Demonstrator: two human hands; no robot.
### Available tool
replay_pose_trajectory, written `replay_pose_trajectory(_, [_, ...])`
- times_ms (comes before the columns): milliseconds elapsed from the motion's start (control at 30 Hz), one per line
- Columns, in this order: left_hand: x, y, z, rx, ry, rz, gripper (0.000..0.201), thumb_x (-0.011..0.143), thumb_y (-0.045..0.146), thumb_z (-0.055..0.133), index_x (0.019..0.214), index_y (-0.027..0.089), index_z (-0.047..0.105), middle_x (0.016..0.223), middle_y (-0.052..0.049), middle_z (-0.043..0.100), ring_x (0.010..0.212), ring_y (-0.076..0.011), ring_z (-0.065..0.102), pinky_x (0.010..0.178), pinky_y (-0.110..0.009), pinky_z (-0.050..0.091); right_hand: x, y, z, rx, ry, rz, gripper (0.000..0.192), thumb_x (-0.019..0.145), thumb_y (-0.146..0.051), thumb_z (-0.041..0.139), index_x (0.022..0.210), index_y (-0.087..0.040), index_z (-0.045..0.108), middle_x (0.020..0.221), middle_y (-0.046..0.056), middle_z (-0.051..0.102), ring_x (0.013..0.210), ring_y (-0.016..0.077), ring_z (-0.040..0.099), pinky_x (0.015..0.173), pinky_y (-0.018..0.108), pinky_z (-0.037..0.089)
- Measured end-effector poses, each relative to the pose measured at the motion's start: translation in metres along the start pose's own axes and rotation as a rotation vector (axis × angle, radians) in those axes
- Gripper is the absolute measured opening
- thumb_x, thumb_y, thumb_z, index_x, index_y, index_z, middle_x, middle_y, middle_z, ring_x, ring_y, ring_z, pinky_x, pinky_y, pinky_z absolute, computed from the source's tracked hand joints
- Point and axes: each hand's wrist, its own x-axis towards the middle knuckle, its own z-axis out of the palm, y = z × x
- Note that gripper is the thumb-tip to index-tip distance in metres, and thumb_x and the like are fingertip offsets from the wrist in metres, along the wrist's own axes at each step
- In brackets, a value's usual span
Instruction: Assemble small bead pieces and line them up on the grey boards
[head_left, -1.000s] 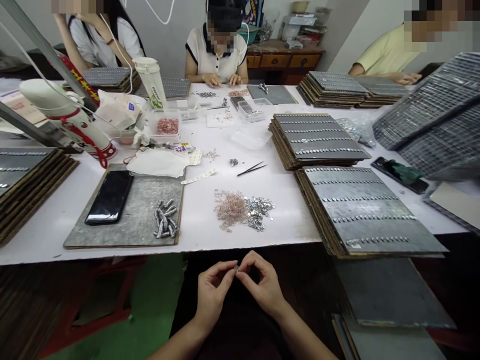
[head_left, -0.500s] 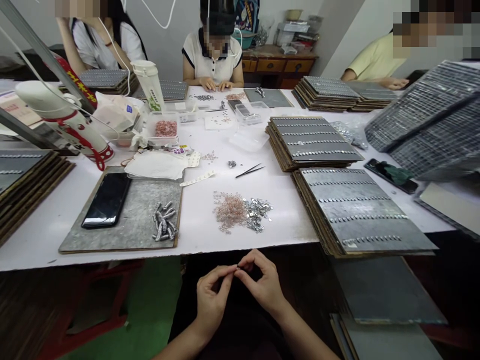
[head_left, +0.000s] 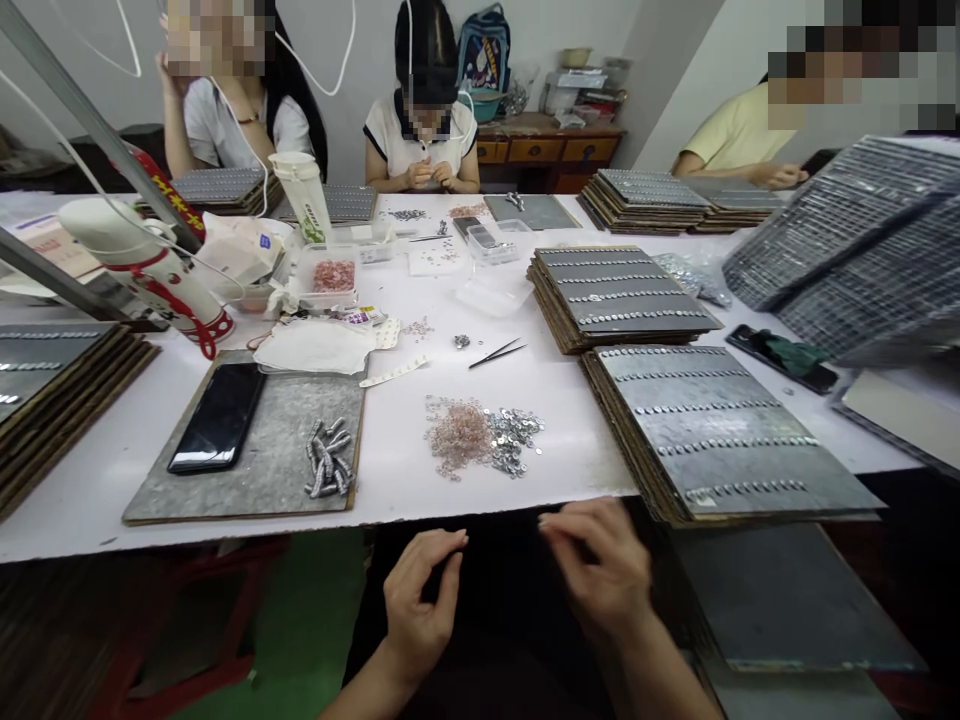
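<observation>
Left hand [head_left: 420, 600] pinched, contents hidden, right hand [head_left: 600, 570] blurred, grip unclear, glittery washer pile [head_left: 484, 438]

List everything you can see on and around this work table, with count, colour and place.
pile of small rings: one, pink and silver, table's near middle
tweezers: one, dark, beyond the pile
phone: one, black, on grey board at left
metal pieces: a cluster, silver, same board
stacked boards: several stacks, grey with silver rows, right and far side
bottle: one, white, far left
co-workers: three, seated at far side
left hand: below table edge, fingers pinched
right hand: blurred, apart from left
</observation>
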Motion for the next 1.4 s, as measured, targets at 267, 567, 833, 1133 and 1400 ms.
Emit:
replay_pose_trajectory(267, [0.038,-0.022,-0.021,0.357,0.158,0.233,0.036,0.082,0.010,0.065,0.116,0.021,0.065,0.101,-0.006,0.072,0.088,-0.0205,0.067,0.089,-0.034,0.050,0.018,0.139,-0.155,-0.780,0.464,0.536,0.030,0.091,-0.039,0.037,0.082,-0.019,0.057,0.073,0.011,0.058,0.071,0.0226,0.046,0.075,0.041,0.035])
replay_pose_trajectory(567, [0.045,-0.026,-0.007,0.660,-0.007,0.253,0.049,0.091,0.032,0.050,0.139,0.025,0.049,0.130,-0.010,0.063,0.126,-0.0345,0.050,0.101,-0.049,0.036,-0.012,0.188,-0.187,-0.694,0.277,0.687,0.033,0.079,-0.047,0.047,0.073,-0.019,0.063,0.078,0.008,0.065,0.068,0.0198,0.053,0.065,0.033,0.038])
replay_pose_trajectory(833, [0.045,-0.028,-0.011,0.709,-0.084,0.301,0.049,0.091,0.033,0.048,0.140,0.029,0.048,0.130,-0.005,0.064,0.128,-0.0330,0.050,0.102,-0.047,0.032,-0.021,0.186,-0.181,-0.622,0.309,0.682,0.045,0.079,-0.059,0.046,0.077,-0.020,0.069,0.090,0.009,0.068,0.083,0.0233,0.060,0.079,0.037,0.044])
replay_pose_trajectory(1133, [0.033,-0.028,-0.023,0.531,-0.060,0.316,0.038,0.087,0.014,0.058,0.123,0.024,0.061,0.111,-0.005,0.074,0.120,-0.0280,0.059,0.101,-0.043,0.041,-0.015,0.189,-0.169,-0.637,0.455,0.693,0.073,0.064,-0.089,0.035,0.068,-0.024,0.067,0.079,0.023,0.064,0.080,0.0379,0.058,0.066,0.053,0.036])
replay_pose_trajectory(1400, [0.025,-0.019,-0.021,0.526,0.144,0.219,0.024,0.083,0.010,0.063,0.102,0.024,0.070,0.095,-0.006,0.071,0.098,-0.0238,0.063,0.089,-0.042,0.051,0.014,0.066,-0.042,-0.520,0.254,0.141,0.022,0.086,-0.039,0.057,0.098,-0.025,0.069,0.089,0.011,0.067,0.087,0.0283,0.060,0.085,0.047,0.040])
